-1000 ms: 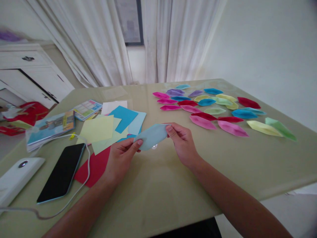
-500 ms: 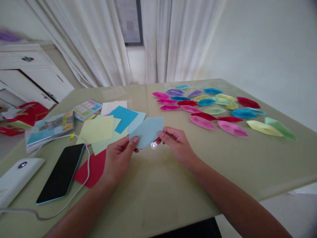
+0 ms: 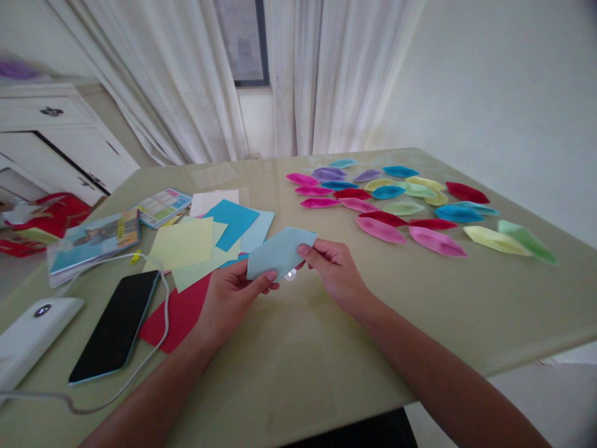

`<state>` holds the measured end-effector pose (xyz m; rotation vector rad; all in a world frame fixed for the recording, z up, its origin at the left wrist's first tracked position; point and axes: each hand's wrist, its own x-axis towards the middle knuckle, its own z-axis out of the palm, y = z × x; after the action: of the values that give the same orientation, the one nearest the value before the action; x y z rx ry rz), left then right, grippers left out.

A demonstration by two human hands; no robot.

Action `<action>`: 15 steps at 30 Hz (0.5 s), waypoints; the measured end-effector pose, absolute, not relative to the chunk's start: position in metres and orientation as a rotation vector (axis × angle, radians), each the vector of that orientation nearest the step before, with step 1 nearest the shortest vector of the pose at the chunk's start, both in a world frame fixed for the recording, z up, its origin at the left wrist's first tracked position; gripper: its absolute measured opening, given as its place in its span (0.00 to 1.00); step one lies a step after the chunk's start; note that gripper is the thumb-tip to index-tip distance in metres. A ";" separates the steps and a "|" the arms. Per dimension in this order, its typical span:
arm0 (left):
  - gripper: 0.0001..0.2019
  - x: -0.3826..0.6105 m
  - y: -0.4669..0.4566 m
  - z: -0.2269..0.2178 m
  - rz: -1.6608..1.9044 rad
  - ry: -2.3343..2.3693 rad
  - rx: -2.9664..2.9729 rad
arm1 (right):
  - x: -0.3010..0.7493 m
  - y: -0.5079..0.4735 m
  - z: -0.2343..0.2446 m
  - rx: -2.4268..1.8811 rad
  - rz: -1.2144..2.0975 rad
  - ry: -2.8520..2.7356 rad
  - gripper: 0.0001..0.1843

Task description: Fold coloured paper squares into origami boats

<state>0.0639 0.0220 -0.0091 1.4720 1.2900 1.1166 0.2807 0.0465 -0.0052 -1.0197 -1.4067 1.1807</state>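
A light blue sheet of paper point(image 3: 278, 252) is held up over the table, between my two hands. My left hand point(image 3: 236, 289) pinches its lower left part, thumb on the near face. At its right corner, the thumb and fingers of my right hand point(image 3: 331, 264) are closed on it. Whether the paper is folded in layers, I cannot tell. Several loose coloured sheets lie behind and left of my left hand, among them a pale yellow one point(image 3: 181, 242), a blue one point(image 3: 233, 218) and a red one point(image 3: 180, 317).
Several folded paper boats point(image 3: 380, 229) in many colours stand across the right back of the table point(image 3: 298, 379). On the left lie a black phone point(image 3: 116, 326), a white power bank point(image 3: 37, 336) with a white cable point(image 3: 140, 373), and picture books point(image 3: 96, 239).
My left hand has moved a little to the right along the paper's lower edge. The paper has shifted slightly right and turned; my right hand stays nearly in place.
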 end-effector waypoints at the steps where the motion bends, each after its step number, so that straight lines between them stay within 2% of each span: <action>1: 0.15 0.063 0.023 -0.010 1.097 1.281 1.470 | 0.280 0.047 -0.006 -1.008 1.202 -1.378 0.21; 7: 0.18 0.064 0.024 -0.019 1.062 1.230 1.449 | 0.281 0.049 -0.008 -1.025 1.155 -1.282 0.23; 12: 0.34 0.064 0.022 -0.026 1.251 1.257 1.434 | 0.285 0.055 -0.012 -1.039 1.077 -1.269 0.16; 15: 0.32 0.062 0.022 -0.027 1.290 1.259 1.513 | 0.289 0.059 -0.014 -1.041 1.041 -1.302 0.19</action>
<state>0.0616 0.0221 -0.0266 1.5134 1.2593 1.2899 0.2886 0.0589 -0.0136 -1.0412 -1.3025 1.0410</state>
